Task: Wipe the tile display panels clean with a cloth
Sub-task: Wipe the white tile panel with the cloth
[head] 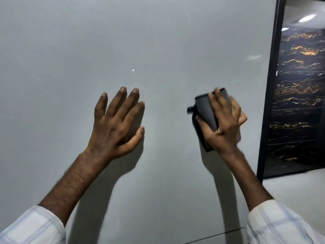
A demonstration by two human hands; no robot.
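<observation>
A large, smooth, pale grey tile display panel (140, 41) is filling most of the head view, standing upright in front of the person. A small bright glint is showing on it above the left hand. At the right edge, a black frame is bordering a glossy black tile panel with gold veining (299, 95), which is reflecting ceiling lights near its top.

The left hand (117, 120) is resting flat against the grey panel, fingers straight and spread, thumb out to the side, holding nothing. Its shadow is falling on the panel below and to the right.

The right hand (223, 120) is curling round a dark grey, flat rectangular wiping pad (204, 108), thumb on its lower edge and fingers over its top. The pad is lying against the grey panel, right of centre, near the black frame and well apart from the left hand. Whether it is cloth cannot be told.

Both forearms are emerging from white checked sleeves (274, 224) at the bottom corners.
</observation>
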